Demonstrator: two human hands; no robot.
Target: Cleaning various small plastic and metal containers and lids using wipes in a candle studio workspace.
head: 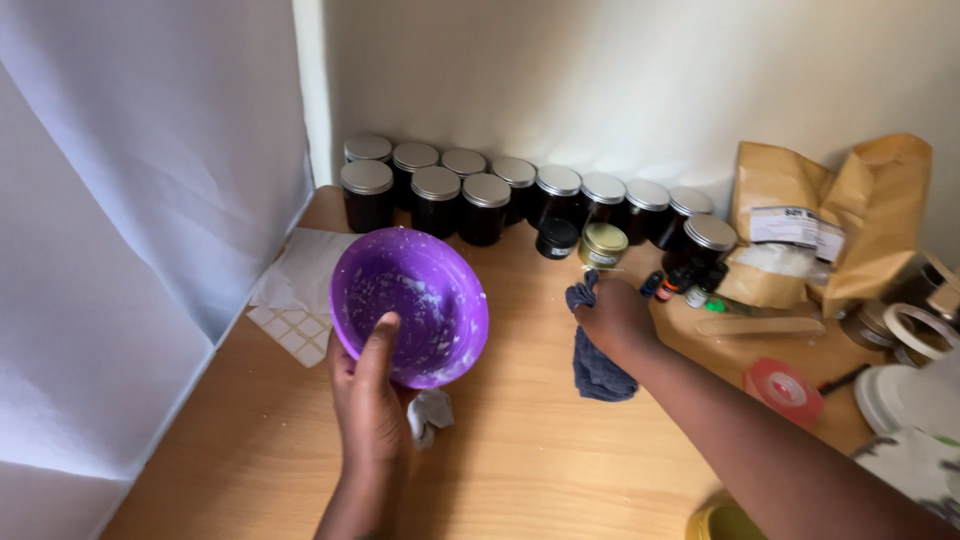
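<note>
The left hand (368, 395) grasps a purple bowl (410, 305) by its near rim, thumb hooked inside, tilting it toward the camera at about 10 o'clock on the wooden surface (520, 450). White residue streaks the inside, so a steeper tilt could drop flakes onto the wood. The right hand (615, 318) is clenched on a dark blue cloth (597, 365) at 1 o'clock — just beside small dropper bottles (690, 282) and a gold-lidded tin (603, 243). A quick tug could topple those bottles into the black jars (487, 208) behind.
</note>
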